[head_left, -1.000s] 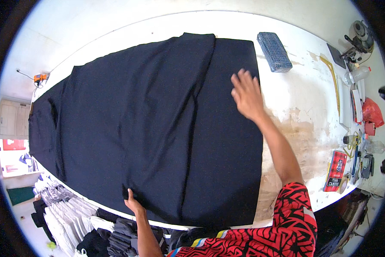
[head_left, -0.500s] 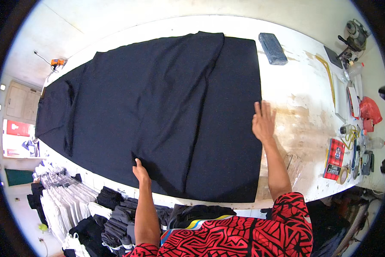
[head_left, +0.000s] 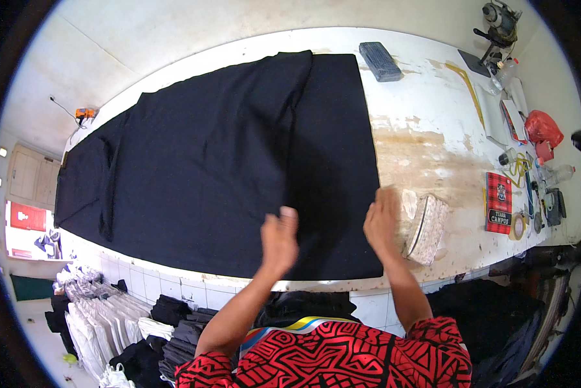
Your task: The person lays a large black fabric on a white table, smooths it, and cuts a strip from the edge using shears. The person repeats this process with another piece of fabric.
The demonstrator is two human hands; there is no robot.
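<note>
A broad sheet of black fabric (head_left: pixel 206 174) lies over the left and middle of the white table, with creases across it and a folded-over layer whose edge runs down near its right part. My left hand (head_left: pixel 280 239), slightly blurred, is over the fabric's near half; its fingers look apart and hold nothing. At the fabric's right edge, my right hand (head_left: pixel 382 223) has its fingers stretched out along the border, touching or just above it. Beside that hand rests a pale patterned block (head_left: pixel 427 229) with a dark line along it.
A dark wrapped block (head_left: pixel 380 62) lies beyond the fabric. On the worn table (head_left: pixel 426 155) at right are a yellow curved ruler (head_left: pixel 466 90), a red plaid book (head_left: pixel 498 204), a tape roll (head_left: pixel 518 226) and a red plastic bag (head_left: pixel 544 129). Folded garments (head_left: pixel 103 304) hang below the near left edge.
My left hand has moved right across the fabric, and my right hand has come nearer along its right edge. The view has shifted; the pale block shows more clearly.
</note>
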